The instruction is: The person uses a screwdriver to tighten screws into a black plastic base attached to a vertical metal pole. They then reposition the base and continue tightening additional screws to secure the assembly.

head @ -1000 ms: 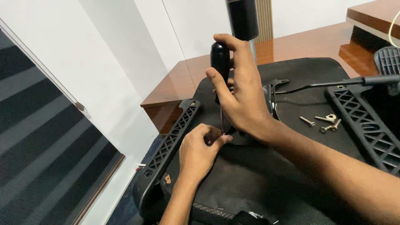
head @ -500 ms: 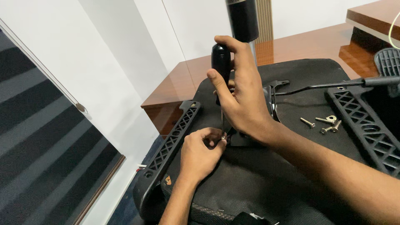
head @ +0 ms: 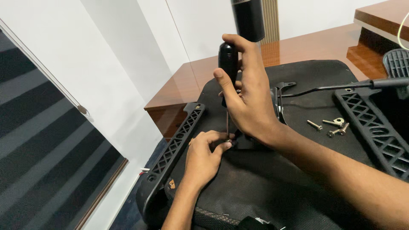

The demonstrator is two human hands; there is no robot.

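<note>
Screwdriver stands upright at centre frame, its black handle wrapped in my right hand, fingers closed round it and thumb laid along the side. Its thin shaft runs straight down to a tip that meets my left hand just below centre.

Going by size, I see the seat first: an upturned black fabric chair base filling the lower right half of the frame and resting on a brown wooden counter whose edge shows at upper centre. Two black lattice armrests flank it, one armrest running down the lower left, the other at far right. A dark lever stretches across the upper right above the fabric. A black cylinder stands at top centre behind the handle.

My left hand lies on the fabric, fingertips pinched together at the driver's tip; what they pinch is too small to tell. Loose screws lie on the fabric at right, well apart from both hands.
</note>
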